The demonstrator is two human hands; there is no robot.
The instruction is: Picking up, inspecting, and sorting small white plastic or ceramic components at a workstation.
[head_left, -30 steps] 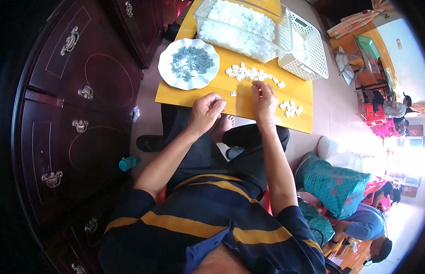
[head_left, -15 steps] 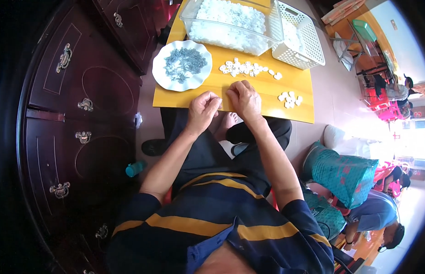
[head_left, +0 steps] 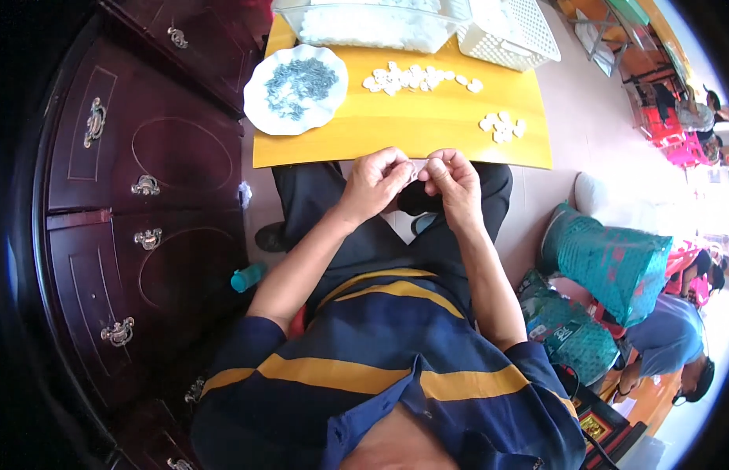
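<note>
Just off the near edge of the yellow table (head_left: 404, 135), my two hands are held close together above my lap. My left hand (head_left: 378, 185) is closed, thumb and forefinger pinched on a small whitish piece that barely shows. My right hand (head_left: 457, 189) is also in a pinch, its fingertips almost at the left ones; what they hold is too small to make out. Beyond them lies a loose pile of small white plastic pieces (head_left: 411, 79). A smaller group of white pieces (head_left: 501, 126) sits to the right. On the left, a scalloped white plate (head_left: 259, 98) bears many small dark grey slivers.
At the table's back stand a clear plastic bin (head_left: 360, 17) of white pieces and a white perforated basket (head_left: 529, 47). Dark wooden cabinets (head_left: 176, 164) line the left. A teal bottle (head_left: 248, 277) and green bags (head_left: 607, 254) lie on the floor. Another person (head_left: 668, 337) works at right.
My hands have moved from the table's near edge back over my lap and nearer each other, fingertips almost meeting. The view has shifted, so the table appears higher in it.
</note>
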